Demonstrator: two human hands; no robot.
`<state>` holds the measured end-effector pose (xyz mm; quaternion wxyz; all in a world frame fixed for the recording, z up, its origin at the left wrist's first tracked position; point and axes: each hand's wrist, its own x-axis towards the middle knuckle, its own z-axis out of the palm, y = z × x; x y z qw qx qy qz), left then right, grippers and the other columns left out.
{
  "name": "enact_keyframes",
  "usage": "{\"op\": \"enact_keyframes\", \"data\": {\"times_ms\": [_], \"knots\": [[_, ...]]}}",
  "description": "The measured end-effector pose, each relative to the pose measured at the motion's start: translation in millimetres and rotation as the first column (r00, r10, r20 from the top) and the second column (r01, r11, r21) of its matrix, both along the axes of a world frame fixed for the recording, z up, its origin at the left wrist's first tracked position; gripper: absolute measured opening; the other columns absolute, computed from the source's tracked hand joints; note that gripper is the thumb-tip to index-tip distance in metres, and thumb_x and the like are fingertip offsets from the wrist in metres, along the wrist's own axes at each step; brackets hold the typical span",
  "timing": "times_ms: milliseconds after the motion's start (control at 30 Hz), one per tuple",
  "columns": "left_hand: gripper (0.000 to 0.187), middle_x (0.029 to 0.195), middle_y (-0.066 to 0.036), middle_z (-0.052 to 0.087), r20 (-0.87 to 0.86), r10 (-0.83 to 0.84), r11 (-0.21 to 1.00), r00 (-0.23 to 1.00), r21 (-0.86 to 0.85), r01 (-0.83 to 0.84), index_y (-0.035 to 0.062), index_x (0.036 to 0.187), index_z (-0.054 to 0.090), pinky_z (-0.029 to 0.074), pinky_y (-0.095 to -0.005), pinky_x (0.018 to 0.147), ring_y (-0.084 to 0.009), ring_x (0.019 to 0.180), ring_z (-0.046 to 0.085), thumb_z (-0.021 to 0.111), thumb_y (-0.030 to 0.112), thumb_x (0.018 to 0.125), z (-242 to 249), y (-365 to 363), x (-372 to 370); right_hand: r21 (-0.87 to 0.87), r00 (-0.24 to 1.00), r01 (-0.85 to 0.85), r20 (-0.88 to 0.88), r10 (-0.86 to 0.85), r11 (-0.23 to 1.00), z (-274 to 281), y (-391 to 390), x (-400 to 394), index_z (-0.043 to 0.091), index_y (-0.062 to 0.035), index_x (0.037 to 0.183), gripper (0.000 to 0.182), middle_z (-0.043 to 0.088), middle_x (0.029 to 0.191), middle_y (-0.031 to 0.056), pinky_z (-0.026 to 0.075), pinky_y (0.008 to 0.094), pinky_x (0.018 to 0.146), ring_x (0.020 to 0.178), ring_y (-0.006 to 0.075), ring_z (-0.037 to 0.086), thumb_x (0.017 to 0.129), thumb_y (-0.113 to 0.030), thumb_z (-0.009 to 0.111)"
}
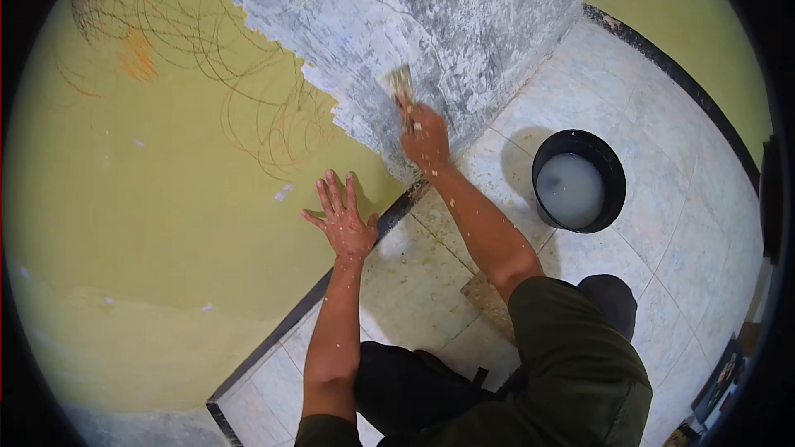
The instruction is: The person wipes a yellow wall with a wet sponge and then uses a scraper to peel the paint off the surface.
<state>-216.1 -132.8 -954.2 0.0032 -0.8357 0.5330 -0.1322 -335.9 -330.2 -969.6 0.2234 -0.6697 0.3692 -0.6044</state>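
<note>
My right hand (426,139) is closed round the handle of a paintbrush (397,81). Its pale bristles are against the bare grey-white part of the wall (497,16), where the paint is gone. With fingers spread, my left hand (344,223) lies flat on the yellow-green painted wall (166,223), just above the black skirting. Small pale flakes stick to both forearms and hands. To the right of my right arm, a black bucket (621,186) of cloudy whitish liquid stands on the floor.
Dark skirting (273,348) runs along the foot of the wall. Flakes and dust lie on the light tiled floor (422,281) beside it. A brownish flat piece (489,302) is partly hidden under my right arm. Dark and orange scribbles (224,58) mark the painted wall.
</note>
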Motion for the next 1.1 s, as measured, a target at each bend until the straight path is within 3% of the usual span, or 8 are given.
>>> {"op": "enact_keyframes", "data": {"times_ms": [233, 333, 400, 533, 733, 933, 1000, 1100], "knots": [[0.11, 0.171, -0.01, 0.001, 0.014, 0.0, 1.0, 1.0, -0.019, 0.0, 0.0268, 0.161, 0.025, 0.007, -0.0816, 0.11, -0.0347, 0.157, 0.003, 0.087, 0.035, 0.069, -0.2, -0.8, 0.3, -0.033, 0.992, -0.096, -0.087, 0.093, 0.995, -38.4, 36.5, 5.0, 0.066, -0.0221, 0.133, 0.063, 0.062, 0.086, 0.0158, 0.05, 0.0463, 0.06, 0.07, 0.0391, 0.062, 0.075, 0.003, 0.06], [0.106, 0.171, -0.01, 0.007, -0.06, 0.007, 0.998, 0.998, -0.064, -0.011, 0.025, 0.161, 0.025, 0.006, -0.0818, 0.109, -0.0343, 0.157, 0.007, 0.085, 0.033, 0.073, 17.7, -3.3, -9.2, -0.011, 0.962, -0.205, -0.186, 0.199, 0.979, 1.3, 47.1, 11.7, 0.057, -0.0257, 0.144, 0.077, 0.061, 0.087, 0.0128, 0.054, 0.0461, 0.061, 0.072, 0.0374, 0.065, 0.071, -0.002, 0.064], [0.106, 0.171, -0.012, 0.007, -0.024, -0.002, 0.981, 1.0, -0.196, -0.002, 0.0245, 0.16, 0.026, 0.007, -0.0826, 0.108, -0.0375, 0.156, 0.006, 0.084, 0.033, 0.072, 27.2, -17.7, -5.1, -0.119, 0.972, -0.107, -0.222, 0.078, 0.987, 55.8, 45.2, 18.4, 0.055, -0.0272, 0.145, 0.079, 0.061, 0.086, 0.0116, 0.054, 0.0455, 0.059, 0.068, 0.0359, 0.064, 0.071, -0.002, 0.065], [0.101, 0.17, -0.016, 0.008, 0.044, -0.099, 0.848, 0.994, -0.519, 0.107, 0.0214, 0.16, 0.029, 0.009, -0.084, 0.105, -0.0437, 0.155, 0.005, 0.081, 0.028, 0.074, 56.3, -57.0, -11.7, -0.13, 0.974, -0.093, -0.218, 0.063, 0.987, 56.8, 52.0, 14.1, 0.058, -0.0273, 0.144, 0.076, 0.061, 0.083, 0.0115, 0.053, 0.0452, 0.058, 0.067, 0.0351, 0.064, 0.072, -0.002, 0.065], [0.097, 0.17, -0.011, 0.01, 0.003, -0.052, 0.832, 0.999, -0.554, 0.045, 0.0217, 0.16, 0.03, 0.003, -0.0853, 0.104, -0.0373, 0.156, 0.006, 0.076, 0.019, 0.074, 48.4, -68.5, -2.7, -0.077, 0.908, -0.035, -0.42, -0.001, 0.996, 39.8, 56.6, 0.5, 0.06, -0.0229, 0.142, 0.074, 0.062, 0.082, 0.0144, 0.053, 0.0458, 0.062, 0.068, 0.0365, 0.064, 0.072, 0.0, 0.067], [0.092, 0.17, -0.005, 0.015, -0.071, -0.056, 0.863, 0.996, -0.505, 0.012, 0.0222, 0.158, 0.033, -0.005, -0.0842, 0.105, -0.0309, 0.157, 0.008, 0.072, 0.015, 0.075, 47.7, -67.8, -2.2, -0.057, 0.894, -0.045, -0.448, 0.015, 0.997, 69.0, 56.4, 2.1, 0.064, -0.0197, 0.138, 0.07, 0.064, 0.081, 0.0164, 0.052, 0.0455, 0.065, 0.07, 0.0371, 0.065, 0.072, 0.003, 0.067], [0.091, 0.17, -0.005, 0.016, -0.049, -0.044, 0.843, 0.998, -0.538, 0.01, 0.0222, 0.158, 0.034, -0.007, -0.0833, 0.105, -0.0308, 0.157, 0.009, 0.07, 0.012, 0.075, 44.8, -73.2, 2.8, -0.08, 0.926, -0.043, -0.378, 0.009, 0.996, 73.6, 56.1, 2.0, 0.069, -0.021, 0.132, 0.054, 0.062, 0.075, 0.0195, 0.049, 0.0453, 0.064, 0.068, 0.0395, 0.062, 0.083, 0.003, 0.066], [0.09, 0.169, -0.005, 0.019, -0.035, -0.049, 0.799, 0.998, -0.601, 0.018, 0.022, 0.158, 0.035, -0.01, -0.0816, 0.106, -0.0307, 0.157, 0.01, 0.065, 0.007, 0.074, 30.7, -80.0, -3.4, -0.11, 0.926, -0.043, -0.379, -0.002, 0.993, 75.3, 59.8, 2.4, 0.07, -0.0208, 0.131, 0.053, 0.062, 0.075, 0.0199, 0.049, 0.0446, 0.064, 0.067, 0.039, 0.062, 0.083, 0.003, 0.066]]}}
